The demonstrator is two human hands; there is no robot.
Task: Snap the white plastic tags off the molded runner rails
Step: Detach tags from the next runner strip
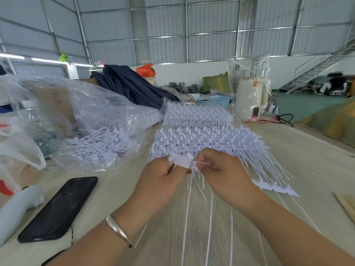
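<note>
Both forearms enter from the bottom edge; a silver bangle (119,231) sits on the left wrist. Left hand (163,181) and right hand (221,175) meet over the middle of the desk (307,169), both blurred. Left fingers are curled and pinch a small bundle of white plastic tags (181,160) at its left end; right fingers are curled and pinch the same bundle at its right end, thumb on top. Thin white tails (189,198) hang from the bundle down toward the camera, between the wrists. Just beyond the hands lies a stack of molded runner rails (201,131), tags attached, in several rows, their tails fanned out to the right. A few loose tag plates (276,187) lie on the desk right of the right hand. Left of the stack, a clear plastic bag (80,112) lies open with separated tags (96,146) piled inside. A black phone (59,210) lies face up left of the left forearm, with a pale grey object (17,208) beside it at the frame edge. Farther back: dark blue cloth (132,85), a light blue basket (215,100), and a white appliance wrapped in clear plastic (249,98).
</note>
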